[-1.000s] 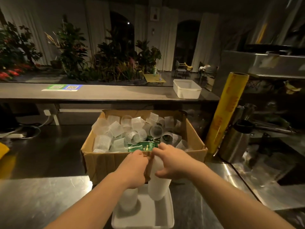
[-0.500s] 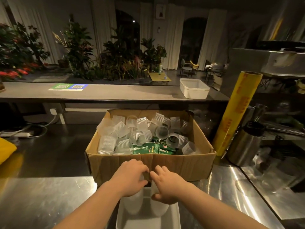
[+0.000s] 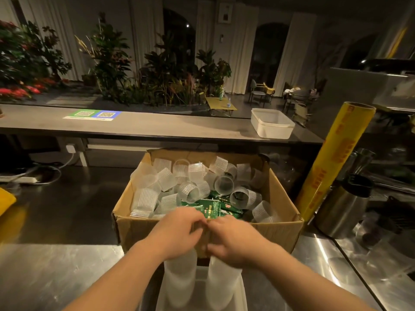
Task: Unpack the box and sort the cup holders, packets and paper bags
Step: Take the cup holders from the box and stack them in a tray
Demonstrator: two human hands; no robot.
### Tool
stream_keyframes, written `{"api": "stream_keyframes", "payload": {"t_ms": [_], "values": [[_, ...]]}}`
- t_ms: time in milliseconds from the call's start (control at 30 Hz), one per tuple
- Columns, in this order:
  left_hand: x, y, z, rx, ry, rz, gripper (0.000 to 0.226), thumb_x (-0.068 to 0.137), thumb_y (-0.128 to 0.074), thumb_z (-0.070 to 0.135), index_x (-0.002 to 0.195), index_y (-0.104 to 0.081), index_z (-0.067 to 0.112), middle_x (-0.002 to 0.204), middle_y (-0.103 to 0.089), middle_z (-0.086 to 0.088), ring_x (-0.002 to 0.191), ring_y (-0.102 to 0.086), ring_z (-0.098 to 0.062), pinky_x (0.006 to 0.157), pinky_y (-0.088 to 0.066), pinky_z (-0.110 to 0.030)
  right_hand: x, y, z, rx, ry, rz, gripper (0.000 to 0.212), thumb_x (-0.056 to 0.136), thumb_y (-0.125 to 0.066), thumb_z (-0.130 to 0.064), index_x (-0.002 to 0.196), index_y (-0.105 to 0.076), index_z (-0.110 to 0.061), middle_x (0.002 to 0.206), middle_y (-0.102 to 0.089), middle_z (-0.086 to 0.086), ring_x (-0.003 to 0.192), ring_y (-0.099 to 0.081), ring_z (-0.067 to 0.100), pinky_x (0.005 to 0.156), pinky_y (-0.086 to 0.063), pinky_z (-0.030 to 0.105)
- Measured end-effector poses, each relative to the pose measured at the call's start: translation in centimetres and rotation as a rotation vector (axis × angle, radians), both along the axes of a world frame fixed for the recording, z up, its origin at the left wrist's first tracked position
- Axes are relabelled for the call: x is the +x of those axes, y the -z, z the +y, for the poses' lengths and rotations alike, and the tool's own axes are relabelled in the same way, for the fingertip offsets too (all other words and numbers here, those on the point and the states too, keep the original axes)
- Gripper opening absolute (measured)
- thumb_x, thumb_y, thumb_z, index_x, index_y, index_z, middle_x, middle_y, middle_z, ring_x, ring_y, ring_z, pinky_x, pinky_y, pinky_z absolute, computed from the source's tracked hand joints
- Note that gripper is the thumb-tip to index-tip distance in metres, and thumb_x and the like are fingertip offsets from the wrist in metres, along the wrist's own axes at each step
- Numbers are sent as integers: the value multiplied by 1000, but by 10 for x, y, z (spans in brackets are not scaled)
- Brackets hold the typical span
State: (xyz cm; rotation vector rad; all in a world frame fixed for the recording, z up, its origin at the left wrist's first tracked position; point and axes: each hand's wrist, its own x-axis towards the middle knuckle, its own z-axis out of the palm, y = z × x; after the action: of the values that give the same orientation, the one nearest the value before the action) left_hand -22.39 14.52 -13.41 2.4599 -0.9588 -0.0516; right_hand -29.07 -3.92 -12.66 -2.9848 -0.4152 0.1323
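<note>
Steel counter (image 3: 56, 265); box (image 3: 269, 234) holds cup holders (image 3: 143, 198); left hand (image 3: 179, 234), right hand (image 3: 233, 241) grip stacks (image 3: 179, 281).

No word or number can be made out letter for letter. A flat sign (image 3: 93, 114) lying on the long counter (image 3: 168, 129) carries two square QR codes, one on a green field and one on a blue field, with a white strip of print below them that is too small to read. The green packets (image 3: 212, 208) in the cardboard box (image 3: 157, 231) bear pale and red characters, and the upright yellow roll (image 3: 334, 162) right of the box bears orange-red characters down its length, all too blurred to read.
</note>
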Motion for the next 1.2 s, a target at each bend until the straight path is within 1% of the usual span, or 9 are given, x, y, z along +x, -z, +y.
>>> {"api": "stream_keyframes", "payload": {"t_ms": [133,267,433,667,733,833,1033,1133,1200], "values": [[53,-26,14,-79,-199,74,26,100,-61,18,107,-64,43,108,-60,21,101,-57,-1,85,-51,-22,48,-36,-16,300,200,-83,30,99,-60,-45,121,-64,-25,113,-67,-8,99,-63,7,90,-58,33],[94,-29,34,72,-352,77,37,94,-55,2,101,-64,37,108,-63,10,95,-59,-11,80,-55,-30,102,-28,-15,444,299,-51,21,97,-64,-38,111,-68,-23,103,-71,-7,93,-66,9,88,-59,37],[111,-26,53,464,-274,186,37,90,-59,1,108,-63,33,107,-63,6,95,-59,-14,84,-56,-29,149,6,21,508,342,131,15,95,-67,-26,106,-71,-16,103,-72,0,95,-67,17,90,-58,38],[127,-15,63,668,-135,379,70,89,-64,-5,139,-57,43,140,-56,1,123,-57,-23,100,-53,-36,186,51,59,611,400,424,26,91,-77,-29,105,-76,-7,101,-75,12,74,-64,14,69,-57,33],[129,-12,64,681,-131,384,67,89,-67,-3,140,-58,40,140,-55,1,123,-56,-22,100,-50,-35,189,58,60,701,421,411,18,92,-76,-23,101,-76,-8,101,-74,9,85,-69,16,79,-61,36],[129,-7,66,705,-118,325,61,90,-70,1,140,-59,34,140,-52,1,124,-53,-21,101,-47,-33,190,55,53,937,463,387,8,94,-71,-16,90,-68,-10,86,-64,3,69,-56,11,60,-48,22],[124,-14,60,936,-2,106,39,96,-67,8,128,-67,30,140,-44,-2,130,-42,-24,107,-42,-35,181,43,26,1140,513,262,19,92,-68,-20,78,-59,-11,76,-50,8,72,-45,18,68,-39,31],[125,-16,59,884,23,95,16,95,-66,12,105,-75,21,124,-54,-1,106,-51,-16,94,-51,-28,175,48,15,1237,590,270,25,86,-69,-27,89,-63,-2,84,-54,10,79,-48,22,71,-38,35],[130,-24,67,710,-30,194,11,91,-72,13,94,-75,24,117,-51,6,96,-52,-11,90,-56,-28,173,48,11,1312,607,282,13,87,-67,-23,81,-62,-13,89,-54,9,84,-47,24,76,-36,37]]}}
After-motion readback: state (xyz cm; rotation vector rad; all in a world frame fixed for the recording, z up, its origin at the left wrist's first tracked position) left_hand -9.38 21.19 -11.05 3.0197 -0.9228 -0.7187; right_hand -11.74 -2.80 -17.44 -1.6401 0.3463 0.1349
